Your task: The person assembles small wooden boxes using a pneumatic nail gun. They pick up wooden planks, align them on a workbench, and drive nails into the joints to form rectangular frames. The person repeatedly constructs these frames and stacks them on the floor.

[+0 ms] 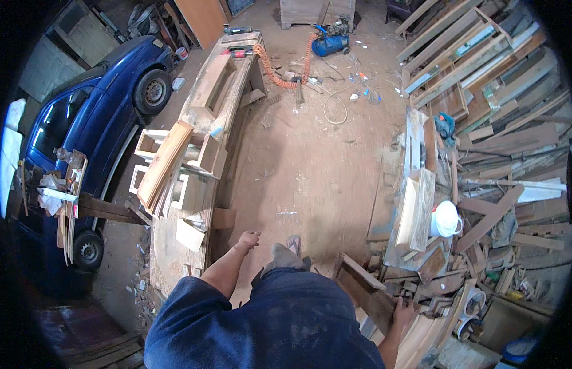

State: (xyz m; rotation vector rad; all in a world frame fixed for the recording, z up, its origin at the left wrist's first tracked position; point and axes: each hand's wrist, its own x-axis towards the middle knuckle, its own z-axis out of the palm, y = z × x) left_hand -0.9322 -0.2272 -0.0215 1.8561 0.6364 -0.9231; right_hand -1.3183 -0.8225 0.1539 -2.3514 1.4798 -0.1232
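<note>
i'm seeing left hand (249,240) hanging empty, fingers released | right hand (404,313) meeting wooden board (364,294), grasp: cannot tell | boxes (210,157) standing seemingly assembled; board probably awaiting work

Left hand (249,240): room to pass ahead and to the right, over the floor (310,166) between benches. On its left, the left bench (169,255) obstructs, with boxes (207,155) and stacked boards (165,165) on top. Far end of aisle: orange hose (308,58) and compressor (330,45) in the way. Right hand (404,312): hemmed in by timber, brown board (367,296) at its left; bucket (445,219) and right bench (396,251) ahead.
</note>
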